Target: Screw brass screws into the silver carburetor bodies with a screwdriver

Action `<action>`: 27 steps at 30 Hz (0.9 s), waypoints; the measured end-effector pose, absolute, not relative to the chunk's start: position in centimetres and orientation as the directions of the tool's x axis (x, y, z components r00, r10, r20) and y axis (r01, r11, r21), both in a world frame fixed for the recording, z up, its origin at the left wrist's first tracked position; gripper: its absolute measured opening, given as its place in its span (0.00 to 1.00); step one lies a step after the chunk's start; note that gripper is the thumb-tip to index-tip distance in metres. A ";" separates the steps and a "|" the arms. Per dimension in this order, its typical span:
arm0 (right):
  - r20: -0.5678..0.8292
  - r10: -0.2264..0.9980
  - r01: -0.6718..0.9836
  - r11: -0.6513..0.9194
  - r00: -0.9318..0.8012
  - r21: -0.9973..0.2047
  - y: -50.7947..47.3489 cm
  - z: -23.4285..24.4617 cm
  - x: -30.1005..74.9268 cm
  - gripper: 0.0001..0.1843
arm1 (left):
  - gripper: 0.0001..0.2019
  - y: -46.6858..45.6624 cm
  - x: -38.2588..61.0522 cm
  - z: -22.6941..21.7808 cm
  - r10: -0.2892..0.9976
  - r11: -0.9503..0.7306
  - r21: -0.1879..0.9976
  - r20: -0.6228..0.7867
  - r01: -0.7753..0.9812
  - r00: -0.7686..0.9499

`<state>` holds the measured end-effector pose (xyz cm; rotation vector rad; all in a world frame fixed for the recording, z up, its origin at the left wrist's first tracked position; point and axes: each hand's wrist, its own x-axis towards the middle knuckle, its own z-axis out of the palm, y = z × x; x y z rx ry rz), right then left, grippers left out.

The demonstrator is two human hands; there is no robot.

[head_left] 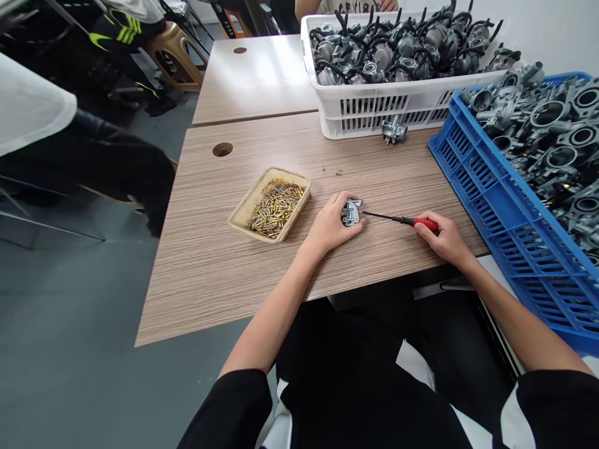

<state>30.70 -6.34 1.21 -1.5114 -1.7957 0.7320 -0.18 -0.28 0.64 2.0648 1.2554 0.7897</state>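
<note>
Black sleeves point(224, 408) with white panels reach in from the near side, both forearms angled toward the carburettor body point(352, 213), which lies on the wood-grain bench point(201, 280). The left hand point(331, 223) is clamped over that small die-cast body, cupping it and pinning it down. The right hand point(440, 238) sits just to the body's right, with finger and thumb closed around the red handle of a screwdriver point(425, 224). Its thin shaft runs low and nearly flat to the casting, though whether the tip sits in a screw head is too small to tell.

To my eye, this is a sound way to work: one hand keeps the casting from shifting while the other grips close to the handle's front, and the shaft stays lined up with the fastener under steady, even pressure.

Left of the body sits a shallow tan tray point(290, 176) heaped with brass jets point(276, 209). A few tiny screws point(337, 172) lie beyond it. Farther beyond it are a white crate point(374, 112) of assembled carburettors and a loose carburettor point(393, 130), while a blue crate point(491, 193) of bare castings stands to its right.
</note>
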 end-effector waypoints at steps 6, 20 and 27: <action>0.151 0.982 0.616 0.186 -0.110 -0.765 -6.3 1.2 30.7 0.20 | 0.22 -0.3 -0.2 0.7 0.909 -0.375 0.745 0.180 0.552 0.375; 0.151 0.983 0.624 0.182 -0.102 -0.760 -6.4 1.2 30.7 0.20 | 0.22 -0.3 -0.2 0.6 0.908 -0.383 0.730 0.186 0.566 0.375; 0.160 0.980 0.616 0.199 -0.119 -0.762 -6.4 1.2 30.7 0.19 | 0.22 -0.3 -0.2 0.6 0.908 -0.382 0.735 0.186 0.560 0.375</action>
